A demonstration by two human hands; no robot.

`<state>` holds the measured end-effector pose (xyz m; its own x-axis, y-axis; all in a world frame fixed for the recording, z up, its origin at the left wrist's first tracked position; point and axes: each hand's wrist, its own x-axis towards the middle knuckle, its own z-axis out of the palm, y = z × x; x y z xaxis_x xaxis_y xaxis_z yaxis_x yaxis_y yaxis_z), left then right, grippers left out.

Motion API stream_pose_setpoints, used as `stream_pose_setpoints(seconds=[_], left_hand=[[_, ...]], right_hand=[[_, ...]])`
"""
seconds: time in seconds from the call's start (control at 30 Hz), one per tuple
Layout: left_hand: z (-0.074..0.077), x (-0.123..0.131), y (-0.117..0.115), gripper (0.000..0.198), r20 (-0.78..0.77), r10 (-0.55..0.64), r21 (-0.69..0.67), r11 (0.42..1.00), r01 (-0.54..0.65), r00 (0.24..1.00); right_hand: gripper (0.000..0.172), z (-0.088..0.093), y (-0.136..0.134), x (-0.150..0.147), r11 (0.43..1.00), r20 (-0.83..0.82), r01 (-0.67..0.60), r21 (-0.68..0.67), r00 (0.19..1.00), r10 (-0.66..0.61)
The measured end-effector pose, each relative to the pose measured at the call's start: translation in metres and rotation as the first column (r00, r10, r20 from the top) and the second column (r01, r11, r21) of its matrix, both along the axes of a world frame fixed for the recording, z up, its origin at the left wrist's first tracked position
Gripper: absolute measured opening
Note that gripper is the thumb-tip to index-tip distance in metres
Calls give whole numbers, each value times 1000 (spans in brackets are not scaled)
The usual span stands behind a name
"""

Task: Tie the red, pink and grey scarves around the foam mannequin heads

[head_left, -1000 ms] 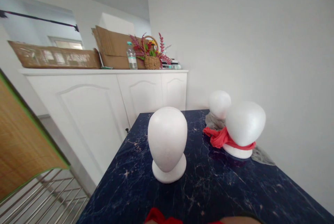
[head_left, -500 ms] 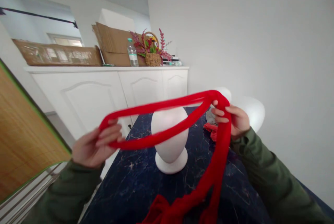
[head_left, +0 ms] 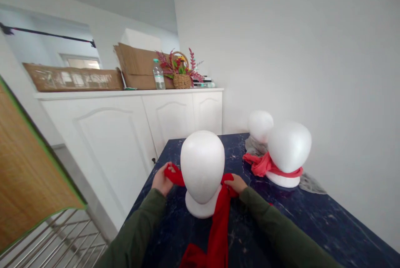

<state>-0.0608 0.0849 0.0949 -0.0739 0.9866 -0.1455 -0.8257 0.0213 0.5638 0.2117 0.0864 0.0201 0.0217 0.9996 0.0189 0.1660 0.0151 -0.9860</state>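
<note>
Behind the white head (head_left: 202,164), red cloth (head_left: 220,226) is partly hidden; left hand (head_left: 162,179) and right hand (head_left: 236,183) (stretched forward) grip it.

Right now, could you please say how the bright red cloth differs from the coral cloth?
The bright red cloth is deeper red; the coral cloth is paler and pinker. The left hand and right hand hold the bright red cloth beside the nearest head form, while the coral cloth lies untouched across the neck of another head form. Both are reddish fabric.
</note>
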Motion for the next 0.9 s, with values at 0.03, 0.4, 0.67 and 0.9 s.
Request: stream_pose_setpoints(seconds=[0.03,0.4,0.67,0.9], left_hand=[[-18,-3,-7,20,3,-12,-15,1000,12,1000],[-67,4,-81,60,-632,302,170,953,-252,713],[-72,42,-116,33,-280,-169,-100,984,146,945],[-81,51,-110,28,-400,-415,-177,910,375,817]], right_hand=[[14,-12,-7,2,997,38,57,44,998,-58],[45,-29,-67,3,910,405,79,406,878,-257],[35,-1,-113,-31,910,377,-114,399,925,-49],[41,7,-118,-44,902,434,-140,409,899,-57]])
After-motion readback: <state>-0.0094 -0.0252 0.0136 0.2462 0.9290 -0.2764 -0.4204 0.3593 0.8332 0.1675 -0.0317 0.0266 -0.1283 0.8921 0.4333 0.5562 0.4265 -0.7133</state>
